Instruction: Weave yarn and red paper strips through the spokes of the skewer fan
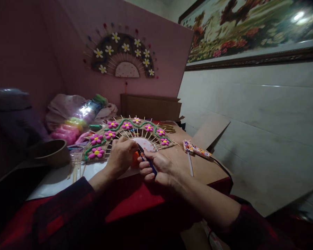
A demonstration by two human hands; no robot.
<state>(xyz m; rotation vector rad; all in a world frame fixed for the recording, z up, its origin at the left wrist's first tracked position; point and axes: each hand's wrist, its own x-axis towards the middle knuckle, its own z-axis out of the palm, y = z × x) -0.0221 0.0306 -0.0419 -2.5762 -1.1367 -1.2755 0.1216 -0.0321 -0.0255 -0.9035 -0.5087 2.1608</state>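
My right hand (159, 166) is wrapped round small dark-blue thread snips (153, 168), whose dark blades point up toward my left hand (121, 154). The fingers of my left hand are pinched together; what is in them is hidden. Between the two hands is an orange thing (135, 160), mostly covered, its kind unclear. Just behind my hands lies a fan-shaped craft (117, 130) of thin sticks and brown cord, with pink flowers, a wavy green line and a pale dotted half-circle (144, 144) at its base.
A glue gun (198, 150) with a cable lies at the right. A brown round container (52, 152), loose sticks (77, 170) and bags of coloured material (78, 121) are at the left. Cardboard (151, 107) stands behind. A similar fan (122, 52) hangs on the pink panel.
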